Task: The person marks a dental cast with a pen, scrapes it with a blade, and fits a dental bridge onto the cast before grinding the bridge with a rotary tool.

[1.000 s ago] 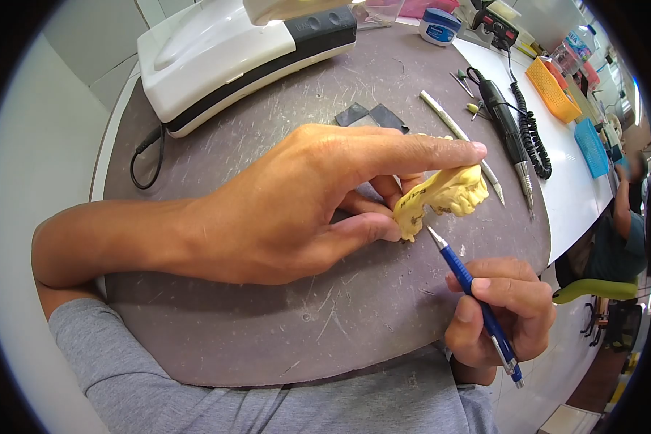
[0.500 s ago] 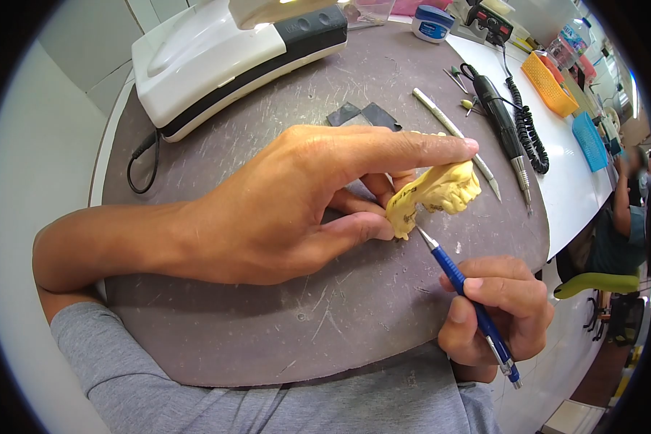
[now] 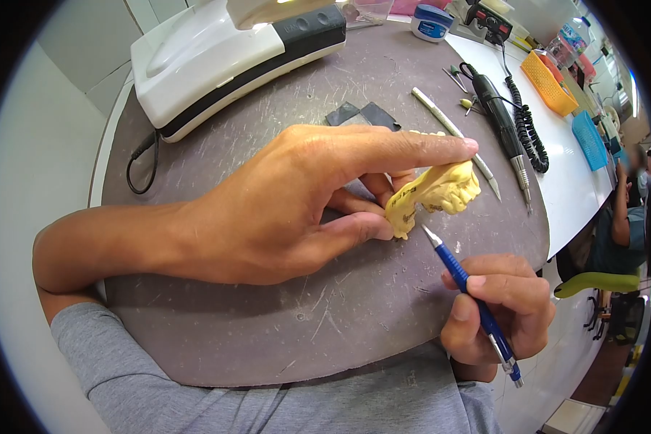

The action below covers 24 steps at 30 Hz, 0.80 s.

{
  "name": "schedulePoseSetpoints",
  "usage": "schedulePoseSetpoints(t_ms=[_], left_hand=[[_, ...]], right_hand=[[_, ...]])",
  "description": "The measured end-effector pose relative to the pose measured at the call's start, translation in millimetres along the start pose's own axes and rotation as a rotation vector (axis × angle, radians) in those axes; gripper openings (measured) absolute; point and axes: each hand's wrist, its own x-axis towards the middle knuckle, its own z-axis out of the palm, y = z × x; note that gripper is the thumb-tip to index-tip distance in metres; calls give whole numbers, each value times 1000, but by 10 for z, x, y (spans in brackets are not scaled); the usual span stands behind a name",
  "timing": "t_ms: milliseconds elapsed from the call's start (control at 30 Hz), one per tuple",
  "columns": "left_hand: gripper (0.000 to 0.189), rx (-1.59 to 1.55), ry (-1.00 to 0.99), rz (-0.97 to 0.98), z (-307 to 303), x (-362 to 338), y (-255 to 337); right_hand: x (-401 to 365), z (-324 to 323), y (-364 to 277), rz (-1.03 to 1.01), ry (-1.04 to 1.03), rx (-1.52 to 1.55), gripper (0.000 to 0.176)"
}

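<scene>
My left hand [image 3: 296,202] is closed on a yellow plaster dental model [image 3: 445,189], with the index finger along its top and the thumb at its lower left end. Dark handwriting and pencil-like marks show on the model's side; the part under my fingers is hidden. In my right hand [image 3: 503,307] is a blue mechanical pencil [image 3: 459,272], pinched between thumb and fingers. Its metal tip points up and left, a small gap away from the model's lower edge.
Behind the model lie a white-handled knife [image 3: 448,123] and black pieces [image 3: 362,114]. A black rotary handpiece [image 3: 499,112] with coiled cord lies at right, near small burs. A white lamp unit [image 3: 210,65], a blue-lidded jar [image 3: 432,23] and baskets [image 3: 550,83] surround the brown tabletop. Another person [image 3: 622,217] sits far right.
The pencil tip has moved slightly right and away from the model, as my right hand shifted a little. My left hand and the model stay nearly still.
</scene>
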Motion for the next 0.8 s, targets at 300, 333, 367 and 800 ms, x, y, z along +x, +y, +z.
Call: schedulePoseSetpoints(t_ms=[300, 333, 367, 800], left_hand=[[79, 20, -15, -24, -6, -6, 4], [78, -1, -9, -27, 2, -8, 2], [78, -20, -3, -30, 8, -10, -3], [80, 67, 7, 23, 0, -5, -10]], right_hand=[[-6, 12, -4, -14, 7, 0, 26], [-3, 6, -8, -13, 6, -1, 26], [4, -2, -9, -13, -18, 6, 26], [-4, 14, 0, -21, -5, -8, 27]])
